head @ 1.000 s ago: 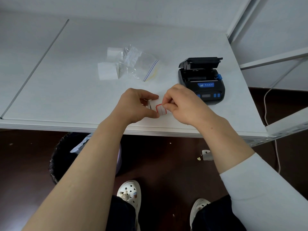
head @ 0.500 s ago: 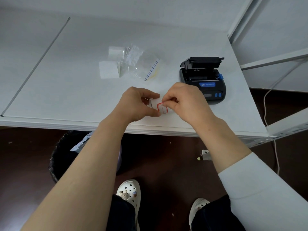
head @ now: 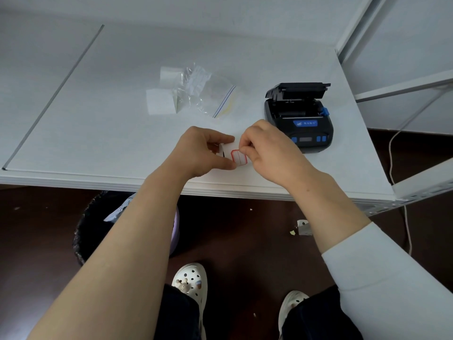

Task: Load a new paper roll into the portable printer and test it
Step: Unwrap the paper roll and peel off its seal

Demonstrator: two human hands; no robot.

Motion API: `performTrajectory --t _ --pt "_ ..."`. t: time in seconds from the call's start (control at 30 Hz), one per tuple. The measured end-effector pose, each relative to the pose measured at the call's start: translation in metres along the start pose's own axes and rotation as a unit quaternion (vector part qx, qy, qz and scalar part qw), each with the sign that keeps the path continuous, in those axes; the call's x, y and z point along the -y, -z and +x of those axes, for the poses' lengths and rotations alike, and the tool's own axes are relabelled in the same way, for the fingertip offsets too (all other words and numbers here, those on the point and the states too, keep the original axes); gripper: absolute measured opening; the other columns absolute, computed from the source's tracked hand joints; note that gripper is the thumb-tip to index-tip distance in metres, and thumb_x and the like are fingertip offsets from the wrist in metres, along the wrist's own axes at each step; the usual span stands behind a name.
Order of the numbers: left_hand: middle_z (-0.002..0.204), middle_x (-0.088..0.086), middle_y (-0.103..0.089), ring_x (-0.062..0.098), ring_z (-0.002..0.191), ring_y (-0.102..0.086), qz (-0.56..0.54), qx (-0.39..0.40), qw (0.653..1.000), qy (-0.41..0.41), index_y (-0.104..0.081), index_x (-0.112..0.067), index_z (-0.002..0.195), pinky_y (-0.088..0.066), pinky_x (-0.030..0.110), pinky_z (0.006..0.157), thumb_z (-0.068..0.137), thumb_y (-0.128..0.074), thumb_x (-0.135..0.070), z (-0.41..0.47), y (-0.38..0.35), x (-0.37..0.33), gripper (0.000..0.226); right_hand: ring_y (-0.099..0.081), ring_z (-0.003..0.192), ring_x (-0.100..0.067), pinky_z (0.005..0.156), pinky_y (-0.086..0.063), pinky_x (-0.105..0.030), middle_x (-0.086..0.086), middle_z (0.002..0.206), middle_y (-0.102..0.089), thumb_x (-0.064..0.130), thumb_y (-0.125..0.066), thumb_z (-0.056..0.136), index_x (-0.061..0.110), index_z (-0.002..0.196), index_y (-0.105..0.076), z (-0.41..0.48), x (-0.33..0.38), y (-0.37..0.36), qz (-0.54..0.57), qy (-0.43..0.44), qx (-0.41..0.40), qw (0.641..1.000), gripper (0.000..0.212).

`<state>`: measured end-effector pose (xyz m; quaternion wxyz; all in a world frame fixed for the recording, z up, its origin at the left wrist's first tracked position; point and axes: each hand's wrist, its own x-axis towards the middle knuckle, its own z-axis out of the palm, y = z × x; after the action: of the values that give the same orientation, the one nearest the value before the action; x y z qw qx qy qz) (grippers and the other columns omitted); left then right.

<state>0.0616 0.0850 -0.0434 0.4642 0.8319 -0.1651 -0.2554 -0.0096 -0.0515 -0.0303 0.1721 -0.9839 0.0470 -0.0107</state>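
we are holding the paper roll [head: 226,151] above the worktop [head: 103,133] edge, left hand [head: 204,153] grip curled round it. right hand [head: 266,149] is pinching its red-bordered label [head: 238,158]; printer [head: 299,116] is sitting just right, lid open.

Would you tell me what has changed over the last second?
Almost nothing: the right hand has shifted its pinch slightly on the red-bordered label. The left hand keeps its grip on the paper roll; the open printer and plastic bag are unmoved.
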Motion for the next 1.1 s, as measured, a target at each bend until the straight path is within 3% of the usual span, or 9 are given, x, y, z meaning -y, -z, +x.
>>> performTrajectory --t 0.2,0.37,0.5,0.67,0.8,0.93,1.1 --pt "0.110 0.010 -0.068 0.028 0.103 -0.062 -0.003 0.004 1.000 -0.001 -0.067 -0.018 0.113 -0.050 0.038 0.098 0.059 -0.084 -0.008 0.0009 0.0009 0.0013 0.057 -0.051 0.104 -0.021 0.083 -0.046 -0.035 -0.009 0.116 -0.050 0.018 -0.045 0.095 0.009 0.103 -0.058 0.0003 -0.0014 0.0024 0.016 -0.009 0.010 1.000 0.018" --pt "0.109 0.010 -0.069 0.027 0.104 -0.063 -0.013 0.003 1.000 -0.011 -0.065 -0.017 0.116 -0.049 0.036 0.099 0.063 -0.082 -0.007 0.0010 0.0019 0.0021 0.057 -0.051 0.103 -0.020 0.080 -0.043 -0.030 -0.007 0.115 -0.051 0.017 -0.044 0.095 0.009 0.102 -0.058 0.0004 -0.0021 0.0022 0.026 -0.014 0.003 1.000 0.017" --pt "0.105 0.012 -0.070 0.027 0.100 -0.064 -0.025 0.004 0.999 -0.019 -0.065 -0.019 0.116 -0.053 0.027 0.086 0.065 -0.081 -0.008 0.0015 0.0024 0.0031 0.054 -0.052 0.100 -0.021 0.080 -0.045 -0.033 -0.006 0.111 -0.052 0.011 -0.046 0.093 0.011 0.099 -0.058 0.0009 -0.0023 0.0009 0.027 -0.015 -0.009 0.999 0.013" --pt "0.116 0.012 -0.067 0.026 0.112 -0.061 -0.055 0.011 0.998 -0.020 -0.060 -0.014 0.122 -0.046 0.035 0.103 0.069 -0.079 -0.014 0.0017 0.0025 0.0031 0.057 -0.052 0.100 -0.021 0.077 -0.042 -0.030 -0.006 0.112 -0.053 0.014 -0.046 0.094 0.011 0.102 -0.057 0.0022 -0.0030 0.0006 0.027 -0.017 -0.012 0.999 0.014" --pt "0.123 0.000 -0.060 0.013 0.105 -0.060 -0.052 0.032 0.998 -0.033 -0.050 -0.011 0.131 -0.048 0.017 0.093 0.073 -0.075 -0.005 0.0029 -0.0006 0.0026 0.064 -0.051 0.100 -0.022 0.077 -0.040 -0.031 -0.007 0.111 -0.053 0.018 -0.043 0.095 0.010 0.104 -0.055 0.0029 -0.0042 0.0016 0.036 -0.023 -0.020 0.999 0.017" --pt "0.132 0.008 -0.055 0.021 0.115 -0.058 -0.025 0.020 0.998 -0.048 -0.048 -0.007 0.132 -0.047 0.034 0.101 0.070 -0.074 0.003 0.0059 -0.0046 0.0061 0.069 -0.051 0.097 -0.021 0.076 -0.039 -0.030 -0.008 0.109 -0.055 0.018 -0.042 0.096 0.009 0.105 -0.054 0.0028 -0.0057 0.0017 0.034 -0.018 -0.031 0.999 0.018" --pt "0.131 0.006 -0.057 0.016 0.121 -0.055 -0.023 0.013 0.998 -0.062 -0.048 -0.012 0.133 -0.040 0.029 0.106 0.074 -0.072 -0.001 0.0087 -0.0053 0.0088 0.064 -0.051 0.097 -0.022 0.078 -0.042 -0.033 -0.008 0.108 -0.055 0.014 -0.041 0.096 0.008 0.104 -0.053 0.0040 -0.0060 0.0009 0.040 -0.018 -0.041 0.998 0.015"
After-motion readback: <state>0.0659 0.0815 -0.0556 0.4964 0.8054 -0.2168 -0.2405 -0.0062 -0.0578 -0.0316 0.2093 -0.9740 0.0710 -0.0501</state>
